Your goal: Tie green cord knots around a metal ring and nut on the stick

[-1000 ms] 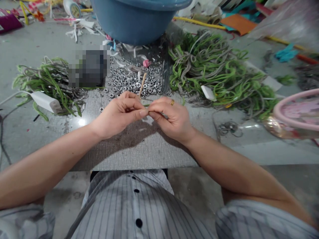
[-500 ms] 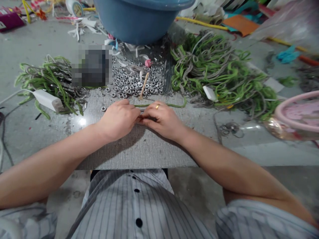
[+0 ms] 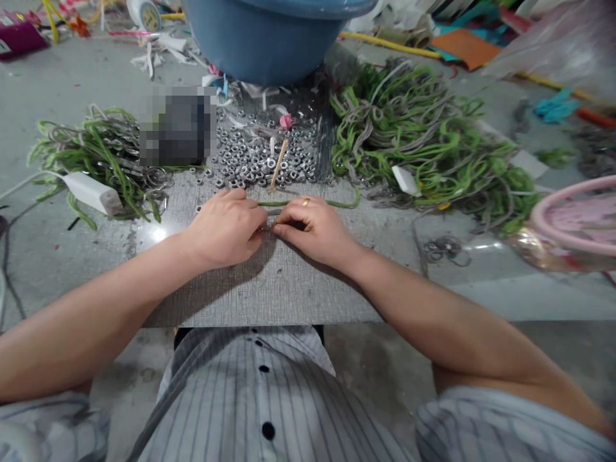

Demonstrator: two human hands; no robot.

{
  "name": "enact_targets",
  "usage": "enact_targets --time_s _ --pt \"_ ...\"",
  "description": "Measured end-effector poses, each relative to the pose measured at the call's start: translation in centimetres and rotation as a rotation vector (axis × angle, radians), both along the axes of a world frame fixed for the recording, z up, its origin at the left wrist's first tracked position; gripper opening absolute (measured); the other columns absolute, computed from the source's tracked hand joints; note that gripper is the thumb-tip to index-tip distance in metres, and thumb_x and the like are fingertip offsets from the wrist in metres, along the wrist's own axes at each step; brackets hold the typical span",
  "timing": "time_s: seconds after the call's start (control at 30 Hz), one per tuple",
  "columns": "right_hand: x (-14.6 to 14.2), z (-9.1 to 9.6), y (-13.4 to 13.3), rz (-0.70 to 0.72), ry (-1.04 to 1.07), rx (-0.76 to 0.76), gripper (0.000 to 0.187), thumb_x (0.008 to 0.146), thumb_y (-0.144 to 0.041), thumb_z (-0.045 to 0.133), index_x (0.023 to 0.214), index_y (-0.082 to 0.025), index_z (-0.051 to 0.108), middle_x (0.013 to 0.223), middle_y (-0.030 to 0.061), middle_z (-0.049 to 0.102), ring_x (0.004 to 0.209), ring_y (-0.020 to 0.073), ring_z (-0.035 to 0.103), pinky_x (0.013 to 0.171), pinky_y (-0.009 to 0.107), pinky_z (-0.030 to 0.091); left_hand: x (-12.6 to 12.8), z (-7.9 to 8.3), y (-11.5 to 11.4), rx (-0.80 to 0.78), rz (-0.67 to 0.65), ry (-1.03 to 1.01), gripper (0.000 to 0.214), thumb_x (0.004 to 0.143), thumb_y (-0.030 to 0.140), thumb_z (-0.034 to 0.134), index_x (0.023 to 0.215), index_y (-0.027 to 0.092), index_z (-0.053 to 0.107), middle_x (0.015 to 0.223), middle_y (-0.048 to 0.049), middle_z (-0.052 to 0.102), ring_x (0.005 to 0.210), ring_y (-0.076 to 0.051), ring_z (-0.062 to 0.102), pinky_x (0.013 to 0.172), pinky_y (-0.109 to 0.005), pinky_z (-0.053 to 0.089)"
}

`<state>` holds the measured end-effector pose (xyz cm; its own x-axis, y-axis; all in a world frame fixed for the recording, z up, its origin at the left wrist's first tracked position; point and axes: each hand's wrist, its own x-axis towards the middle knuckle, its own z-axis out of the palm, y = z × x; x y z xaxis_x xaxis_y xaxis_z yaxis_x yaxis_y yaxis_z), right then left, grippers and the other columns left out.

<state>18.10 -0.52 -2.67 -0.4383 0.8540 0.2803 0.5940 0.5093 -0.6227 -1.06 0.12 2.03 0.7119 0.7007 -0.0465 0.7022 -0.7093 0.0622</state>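
My left hand [image 3: 226, 228] is closed, knuckles up, over the near part of the table, its fingertips mostly hidden. Facing it, my right hand [image 3: 317, 230], with a gold ring, has thumb and forefinger pinched together. A green cord [image 3: 344, 205] runs behind both hands and curls up at its right end. Beside it, a grey stretch of cord [image 3: 274, 212] bridges the small gap between the hands and passes into them. Whatever small piece sits at the fingertips is too hidden to make out. A metal nut [image 3: 198, 209] lies partly covered beside my left hand.
Many loose metal nuts [image 3: 245, 157] and a wooden stick [image 3: 279, 165] lie beyond my hands. Behind stands a blue tub [image 3: 264, 45]. Green and grey cords are heaped at right [image 3: 414, 128] and left [image 3: 91, 144], near a white adapter [image 3: 94, 194]. A pink-rimmed basket [image 3: 543, 212] is far right.
My fingertips have parted: they met before, and now a narrow gap shows between the hands. My left hand has shifted slightly left, covering more of the nut.
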Motion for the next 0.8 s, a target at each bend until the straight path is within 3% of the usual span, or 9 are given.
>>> enact_targets --time_s 0.37,0.8 --pt "-0.6 -0.4 -0.6 -0.155 -0.131 0.032 0.016 0.079 -0.020 0.063 0.065 -0.021 0.057 0.072 0.0011 0.065 0.084 0.0220 0.056 0.078 0.038 0.028 0.2 -0.9 0.1 0.048 -0.019 -0.035 0.021 0.086 0.020 0.049 0.078 0.013 0.067 0.077 -0.0088 0.068 0.082 -0.025 0.059 0.074 -0.037 0.044" --pt "-0.8 -0.1 -0.8 -0.164 -0.198 0.051 0.019 0.080 -0.020 0.060 0.063 -0.021 0.050 0.071 0.0019 0.062 0.082 0.0223 0.054 0.074 0.036 0.026 0.5 -1.2 0.1 0.055 -0.033 -0.036 0.023 0.087 0.019 0.047 0.076 0.014 0.067 0.074 -0.0085 0.067 0.078 -0.024 0.058 0.073 -0.037 0.045"
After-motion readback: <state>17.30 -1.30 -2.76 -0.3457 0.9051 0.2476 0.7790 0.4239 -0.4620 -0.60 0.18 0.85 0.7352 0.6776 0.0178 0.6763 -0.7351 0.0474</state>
